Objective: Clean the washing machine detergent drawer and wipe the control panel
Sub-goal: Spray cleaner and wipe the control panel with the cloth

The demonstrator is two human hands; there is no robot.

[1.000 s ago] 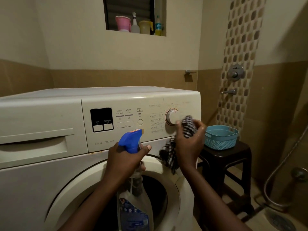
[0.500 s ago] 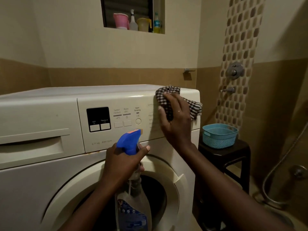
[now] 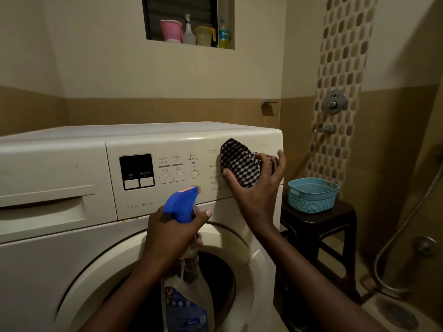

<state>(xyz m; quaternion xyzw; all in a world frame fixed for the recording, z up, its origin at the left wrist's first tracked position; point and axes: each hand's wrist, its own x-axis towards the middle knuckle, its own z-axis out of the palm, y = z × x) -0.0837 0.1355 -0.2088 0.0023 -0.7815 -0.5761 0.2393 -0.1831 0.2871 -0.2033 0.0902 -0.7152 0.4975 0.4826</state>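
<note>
A white front-loading washing machine [image 3: 60, 259] fills the left of the view. Its control panel [image 3: 167, 190] carries a dark display, small buttons and printed programme names. My right hand [image 3: 259, 188] presses a black-and-white checked cloth [image 3: 239, 164] flat against the panel's right end, covering the dial. My left hand [image 3: 170, 236] grips a spray bottle [image 3: 184, 305] with a blue trigger head [image 3: 181, 203], held in front of the round door. The detergent drawer [image 3: 43, 207] at the upper left is closed.
A dark stool [image 3: 318, 226] stands right of the machine with a blue plastic basket [image 3: 311, 195] on it. A shower hose [image 3: 395, 245] and taps [image 3: 334, 103] are on the right wall. A wall niche [image 3: 189, 22] above holds mugs and bottles.
My right hand with the cloth rose from the dial to the panel's top edge, then came back down over the dial area. The left hand and spray bottle stayed put.
</note>
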